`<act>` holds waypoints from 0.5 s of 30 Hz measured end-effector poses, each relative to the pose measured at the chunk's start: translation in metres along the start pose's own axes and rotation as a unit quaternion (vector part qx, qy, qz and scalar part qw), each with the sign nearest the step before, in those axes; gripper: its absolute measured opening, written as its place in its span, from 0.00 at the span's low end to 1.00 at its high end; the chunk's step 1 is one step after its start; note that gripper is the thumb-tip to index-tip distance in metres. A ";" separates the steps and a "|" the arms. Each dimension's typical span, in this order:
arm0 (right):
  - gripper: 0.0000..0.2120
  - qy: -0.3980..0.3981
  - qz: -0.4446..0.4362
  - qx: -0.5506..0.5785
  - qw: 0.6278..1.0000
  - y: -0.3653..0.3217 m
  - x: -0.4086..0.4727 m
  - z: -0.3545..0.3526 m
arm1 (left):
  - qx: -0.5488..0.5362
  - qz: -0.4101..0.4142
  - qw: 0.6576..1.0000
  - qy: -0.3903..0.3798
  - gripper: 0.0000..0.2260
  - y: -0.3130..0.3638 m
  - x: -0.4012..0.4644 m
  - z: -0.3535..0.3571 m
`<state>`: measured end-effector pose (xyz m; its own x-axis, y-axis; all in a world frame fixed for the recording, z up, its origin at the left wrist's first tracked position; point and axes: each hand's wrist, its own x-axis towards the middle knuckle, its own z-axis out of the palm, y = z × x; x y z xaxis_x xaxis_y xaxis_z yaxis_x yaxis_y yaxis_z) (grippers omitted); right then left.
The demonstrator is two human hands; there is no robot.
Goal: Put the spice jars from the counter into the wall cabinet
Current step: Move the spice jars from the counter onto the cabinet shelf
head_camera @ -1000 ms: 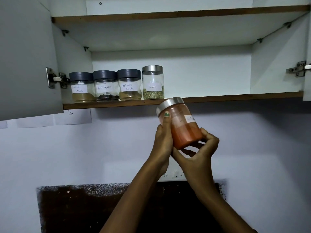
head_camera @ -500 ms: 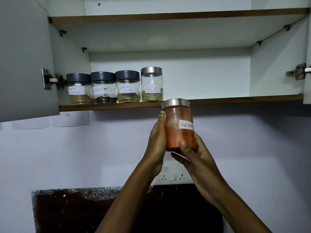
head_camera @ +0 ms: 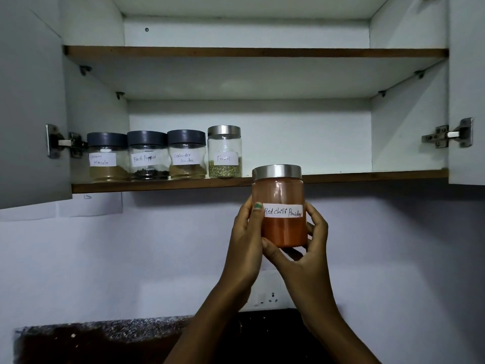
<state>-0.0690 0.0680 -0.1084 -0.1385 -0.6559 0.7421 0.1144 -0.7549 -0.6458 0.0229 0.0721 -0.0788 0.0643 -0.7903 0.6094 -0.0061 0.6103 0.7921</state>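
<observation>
Both my hands hold a red chilli powder jar point(head_camera: 282, 195) with a steel lid, upright, its label facing me. My left hand point(head_camera: 245, 240) grips its left side and my right hand point(head_camera: 307, 253) cups its right side and base. The jar's lid overlaps the front edge of the wall cabinet's lower shelf point(head_camera: 367, 176). On that shelf's left stand several jars in a row: a masala jar point(head_camera: 106, 156), a black pepper jar point(head_camera: 147, 155), a coriander powder jar point(head_camera: 186, 153) and a fennel jar point(head_camera: 224, 151).
Both cabinet doors stand open, the left door point(head_camera: 29, 106) and the right door point(head_camera: 467, 95). The upper shelf point(head_camera: 257, 52) shows nothing on it. A wall socket point(head_camera: 266, 296) sits behind my wrists. The dark stone counter point(head_camera: 91, 340) lies below.
The jar has been tipped from tilted to upright, turned so its label faces me, and raised to the lower shelf's edge. My view has tilted upward.
</observation>
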 end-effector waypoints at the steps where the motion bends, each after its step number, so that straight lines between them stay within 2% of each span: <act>1: 0.36 0.009 -0.014 -0.015 1.000 0.000 0.001 0.001 | -0.003 0.000 1.000 0.001 0.19 -0.001 0.000 0.001; 7: 0.36 0.026 -0.046 -0.061 0.997 0.002 0.003 0.000 | -0.008 -0.002 1.000 0.002 0.19 -0.002 0.000 0.005; 15: 0.37 -0.026 -0.045 -0.075 0.996 0.003 0.006 -0.006 | -0.023 -0.001 1.000 0.022 0.15 0.002 0.001 0.002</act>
<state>-0.0756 0.0616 -0.1068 -0.0899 -0.5887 0.8034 -0.0444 -0.8035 -0.5937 0.0208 0.0729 -0.0766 0.1071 -0.7893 0.6045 0.0398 0.6110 0.7907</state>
